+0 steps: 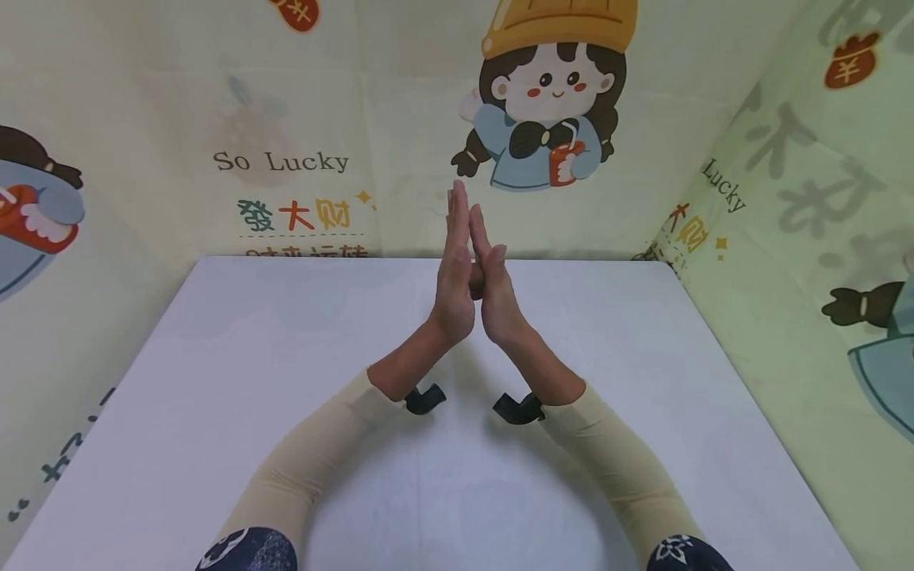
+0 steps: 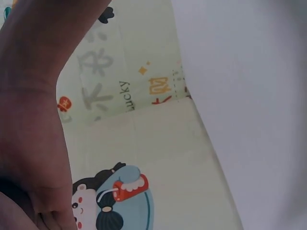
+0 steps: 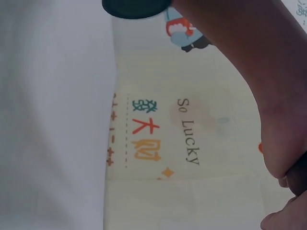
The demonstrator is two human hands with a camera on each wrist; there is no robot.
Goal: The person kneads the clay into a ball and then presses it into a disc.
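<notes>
My left hand and right hand stand upright, facing each other palm to palm over the table. Their fingers are straight and point up and away, leaning close together near the tips. The left fingertips reach a little higher than the right. Between the palms shows a dark brown rounded patch; I cannot tell whether it is a held thing or a shaded part of a hand. In the left wrist view the left hand fills the left side. The right hand lies along the right edge of the right wrist view.
The white table spreads beneath both forearms. Black bands stick out at the wrists, below the beige sleeves. Cream sheets with cartoon prints and lettering form a back wall and side walls around the table.
</notes>
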